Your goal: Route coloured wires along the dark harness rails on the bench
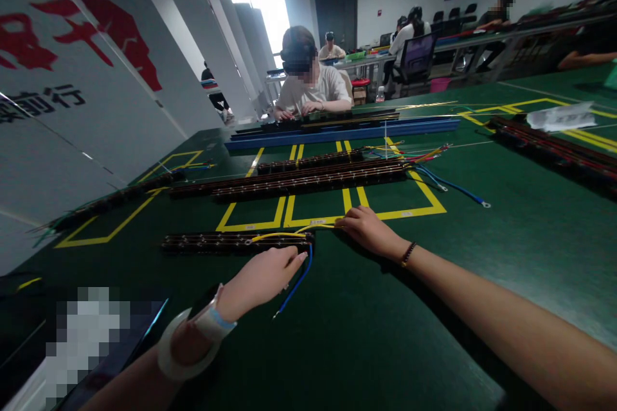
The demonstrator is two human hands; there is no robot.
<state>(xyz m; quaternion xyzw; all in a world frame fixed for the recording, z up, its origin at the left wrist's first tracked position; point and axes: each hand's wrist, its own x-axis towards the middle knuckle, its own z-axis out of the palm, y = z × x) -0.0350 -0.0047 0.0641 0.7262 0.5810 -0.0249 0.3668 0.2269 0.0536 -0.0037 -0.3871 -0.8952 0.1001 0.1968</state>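
A long dark strip [193, 243] with rows of metal contacts lies crosswise before me. My left hand [270, 273] is closed at its right end, with the thumb along the edge and most fingers hidden. Pinched at its far end by my right hand [364, 228] is a thin yellow wire [315, 227], which runs right from the strip. Another yellow wire [274, 236], tipped with a ring terminal, rests along the strip's top. Past my left fingertips a blue wire [299, 284] bends down toward me onto the table.
Yellow tape outlines [409, 212] mark the green table [434, 308]. More dark strips [308, 181] with coloured leads lie beyond, before blue rails [347, 135]. Strips [554, 151] and a plastic bag [562, 117] are at right. A person [313, 80] sits opposite. A roll of tape encircles my left forearm.
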